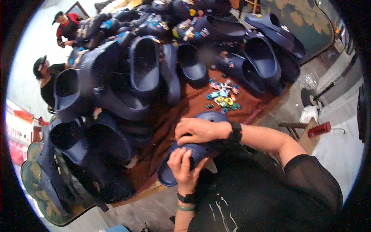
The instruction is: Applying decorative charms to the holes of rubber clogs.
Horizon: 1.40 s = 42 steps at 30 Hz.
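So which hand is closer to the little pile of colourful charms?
The right hand. It is just below the colourful charms in the picture, not touching them; the left hand is lower down, farther away.

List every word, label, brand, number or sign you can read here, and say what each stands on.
No text can be read in this picture.
Held navy clog: no readable lettering shows.
Small colourful charms: too small to tell whether any bear letters.
Red cylindrical object: any marking is too small to read.
Pink and red items at the far left: too blurred to read.
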### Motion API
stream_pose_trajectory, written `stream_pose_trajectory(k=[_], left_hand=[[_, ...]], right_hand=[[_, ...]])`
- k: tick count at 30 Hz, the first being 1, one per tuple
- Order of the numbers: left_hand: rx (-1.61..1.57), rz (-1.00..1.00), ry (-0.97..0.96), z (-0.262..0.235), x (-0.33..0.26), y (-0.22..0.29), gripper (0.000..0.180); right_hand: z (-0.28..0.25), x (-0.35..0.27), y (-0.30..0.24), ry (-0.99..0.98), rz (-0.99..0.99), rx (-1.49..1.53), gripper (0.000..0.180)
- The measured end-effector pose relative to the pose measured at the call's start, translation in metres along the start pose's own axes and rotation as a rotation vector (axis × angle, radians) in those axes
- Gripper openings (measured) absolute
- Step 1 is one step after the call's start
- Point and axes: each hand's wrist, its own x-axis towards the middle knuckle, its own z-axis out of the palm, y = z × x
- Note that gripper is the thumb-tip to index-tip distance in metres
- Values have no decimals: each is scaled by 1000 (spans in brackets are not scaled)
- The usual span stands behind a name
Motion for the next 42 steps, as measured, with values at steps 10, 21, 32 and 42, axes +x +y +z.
stream_pose_trajectory(k=[10, 21, 32, 42], left_hand=[[-33, 10, -26, -2, -1, 2, 61], [-25, -4, -12, 0, -4, 3, 61], [-13, 8, -7, 1, 3, -3, 63], [-27, -28, -13, 0, -2, 3, 64]], right_hand=[[15, 16, -3, -137, 164, -87, 43], [0, -12, -10, -113, -7, -171, 20], [-37, -42, -17, 108, 312, -145, 31], [-71, -73, -9, 22, 138, -321, 20]])
